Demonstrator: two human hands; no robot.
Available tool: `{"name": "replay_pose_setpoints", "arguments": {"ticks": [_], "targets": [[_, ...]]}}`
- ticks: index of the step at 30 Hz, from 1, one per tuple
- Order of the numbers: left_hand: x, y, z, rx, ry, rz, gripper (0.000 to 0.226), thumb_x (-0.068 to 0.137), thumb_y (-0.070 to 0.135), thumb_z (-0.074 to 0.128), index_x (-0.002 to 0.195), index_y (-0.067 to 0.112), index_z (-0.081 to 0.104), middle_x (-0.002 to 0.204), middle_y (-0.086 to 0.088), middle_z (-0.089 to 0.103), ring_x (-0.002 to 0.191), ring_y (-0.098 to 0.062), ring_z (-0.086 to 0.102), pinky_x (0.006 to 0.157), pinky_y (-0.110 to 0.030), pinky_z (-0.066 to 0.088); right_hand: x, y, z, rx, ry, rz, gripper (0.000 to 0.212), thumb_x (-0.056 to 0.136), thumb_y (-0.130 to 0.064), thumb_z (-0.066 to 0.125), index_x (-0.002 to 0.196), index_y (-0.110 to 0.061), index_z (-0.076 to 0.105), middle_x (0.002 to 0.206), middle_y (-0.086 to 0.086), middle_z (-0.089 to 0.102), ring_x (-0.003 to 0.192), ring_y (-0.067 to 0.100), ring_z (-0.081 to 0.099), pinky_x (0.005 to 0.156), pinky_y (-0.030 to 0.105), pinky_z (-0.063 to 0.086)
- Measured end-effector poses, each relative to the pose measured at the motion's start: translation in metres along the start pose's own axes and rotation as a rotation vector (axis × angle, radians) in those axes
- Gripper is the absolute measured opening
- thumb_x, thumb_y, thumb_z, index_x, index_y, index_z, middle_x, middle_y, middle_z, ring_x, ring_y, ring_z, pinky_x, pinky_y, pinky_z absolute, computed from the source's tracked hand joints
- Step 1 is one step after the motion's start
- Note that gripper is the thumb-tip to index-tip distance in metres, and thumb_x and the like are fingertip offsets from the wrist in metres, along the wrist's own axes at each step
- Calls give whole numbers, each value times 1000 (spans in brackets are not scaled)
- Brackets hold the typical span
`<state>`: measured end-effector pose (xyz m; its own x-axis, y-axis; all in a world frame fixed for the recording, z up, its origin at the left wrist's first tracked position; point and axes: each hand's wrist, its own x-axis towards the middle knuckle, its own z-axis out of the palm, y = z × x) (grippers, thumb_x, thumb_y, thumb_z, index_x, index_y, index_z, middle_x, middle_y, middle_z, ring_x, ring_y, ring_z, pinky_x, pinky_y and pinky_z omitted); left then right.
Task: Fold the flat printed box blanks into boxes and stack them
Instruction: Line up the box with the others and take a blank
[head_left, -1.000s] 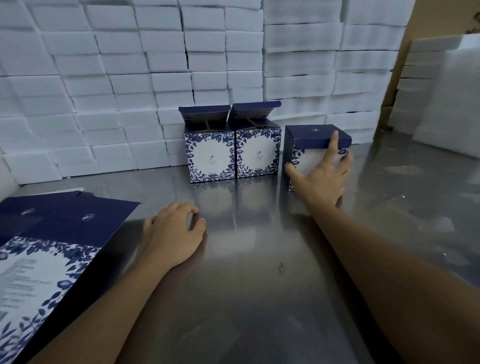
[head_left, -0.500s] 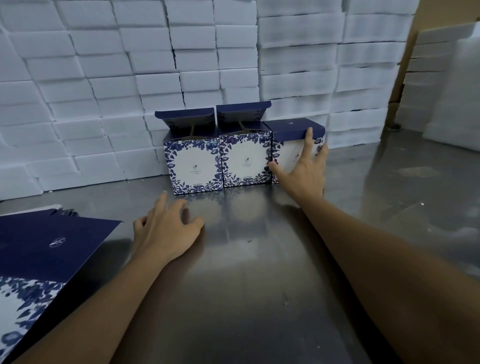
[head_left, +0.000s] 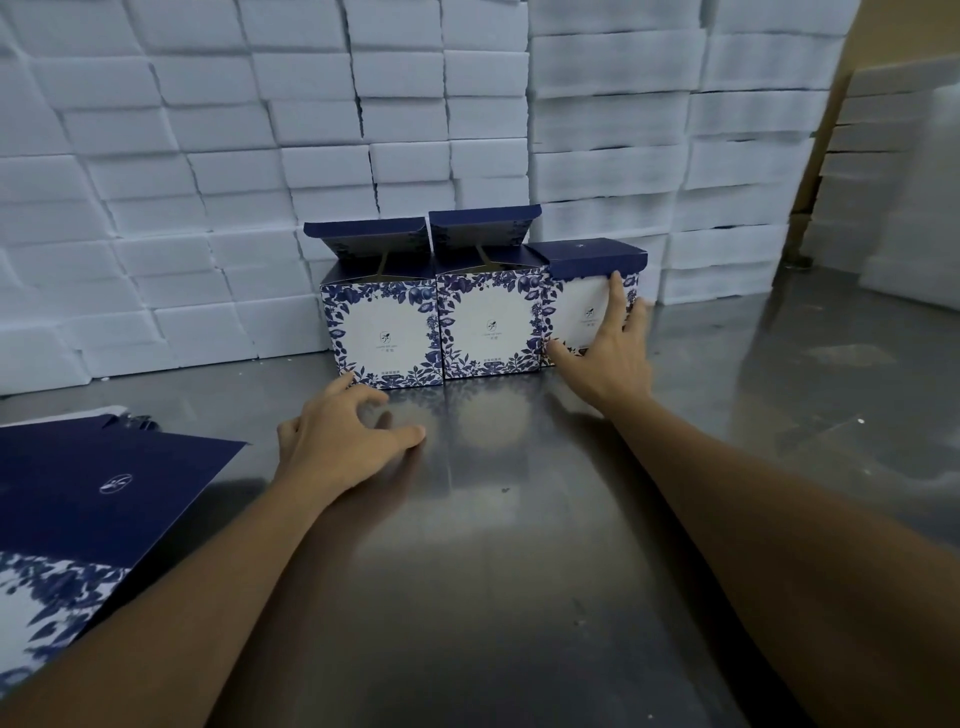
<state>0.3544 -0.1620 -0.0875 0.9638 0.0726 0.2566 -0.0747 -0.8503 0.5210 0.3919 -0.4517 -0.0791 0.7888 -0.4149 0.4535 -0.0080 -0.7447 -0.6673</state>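
I'm looking down on a brushed steel table (head_left: 519, 545), dull grey and smooth, with soft reflections of the boxes on it and a few small specks. Behind it rises a wall of stacked white foam blocks (head_left: 208, 156), matte and slightly rough-edged, laid in uneven courses; a tan surface shows at the upper right. Three cube-shaped card boxes stand in a row against the foam, touching side by side: the left box (head_left: 382, 338) and the middle box (head_left: 488, 325) have their navy lids standing open, while the right box (head_left: 587, 291) has its lid closed. Each has a white front framed by blue floral print. My right hand (head_left: 608, 358) lies flat against the front of the right box, fingers straight and spread, gripping nothing. My left hand (head_left: 337, 441) rests on the steel just before the left box, fingers loosely curled and holding nothing. A stack of flat blanks (head_left: 93, 499), navy and floral, lies at the table's left edge.
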Motion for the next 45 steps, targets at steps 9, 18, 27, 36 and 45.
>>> {"name": "replay_pose_setpoints", "arguments": {"ticks": [9,18,27,36,45], "targets": [[-8,0,-2,-55,61,32,35,62,68,74,73,38,59,100,18,58,93,-13,52,89,-35,40,-17,-7,0,-136,-136,76,100,88,-47,62,159,-28,-6,164,26,-1,151,42,15,119,52,25],[-62,0,-15,-104,64,91,28,70,52,77,77,29,64,83,16,57,79,-11,55,72,-28,39,-101,-51,-11,-353,-361,-155,47,97,-41,42,138,-18,45,140,14,50,129,33,48,108,45,32],[-125,0,-41,-175,103,71,23,79,47,69,78,25,62,82,11,63,79,-13,58,72,-31,49,-185,-102,-23,-322,-432,-272,38,97,-44,43,123,-20,56,132,7,54,125,30,48,104,42,33],[-160,11,-81,379,462,280,12,87,26,58,80,21,67,80,2,68,76,-23,59,86,-42,33,-218,-124,-27,-82,-505,-350,27,94,-37,56,117,-26,66,120,-1,62,119,21,54,98,33,40],[-145,-35,-126,423,139,-399,66,84,56,61,135,17,47,141,-19,43,131,-41,39,109,-54,31,-217,-124,-32,145,-491,-204,25,92,-27,64,116,-20,64,97,-5,70,100,22,66,94,40,50]]}}
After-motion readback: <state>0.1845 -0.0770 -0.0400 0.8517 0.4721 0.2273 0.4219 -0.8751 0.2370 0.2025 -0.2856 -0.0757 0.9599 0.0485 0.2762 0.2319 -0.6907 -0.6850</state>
